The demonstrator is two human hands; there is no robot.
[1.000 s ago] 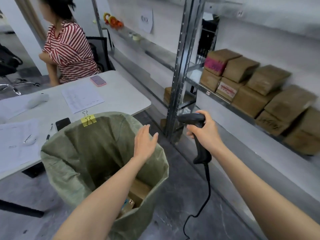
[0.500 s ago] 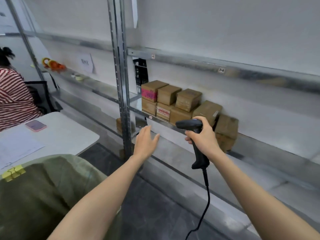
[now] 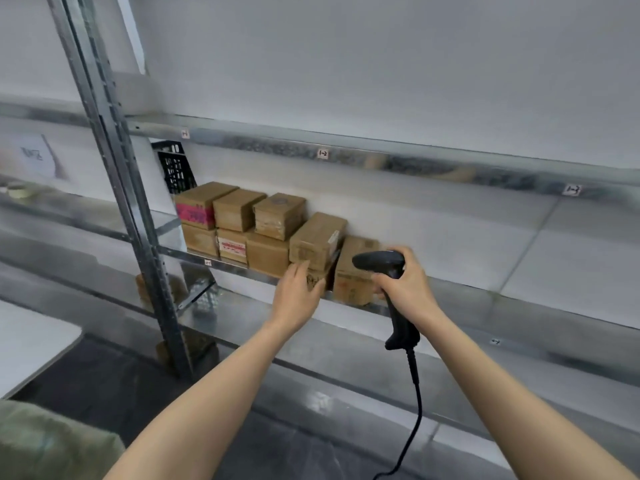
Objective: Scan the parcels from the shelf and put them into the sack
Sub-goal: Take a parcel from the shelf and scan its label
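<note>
Several brown cardboard parcels are stacked in two layers on the metal shelf. My left hand is stretched out with straight fingers, its fingertips at the front of a low parcel under a tilted one. My right hand grips the handle of a black barcode scanner, whose head points left in front of the rightmost parcel. The scanner's cable hangs down. A corner of the green sack shows at the bottom left.
A steel upright stands left of the parcels. A black crate leans at the back of the shelf. A white table corner is at the left. Another shelf rail runs above, and a lower shelf below.
My view has swung from the sack up to the shelf. My left hand has moved forward to the parcels. The scanner has come close to the rightmost parcel.
</note>
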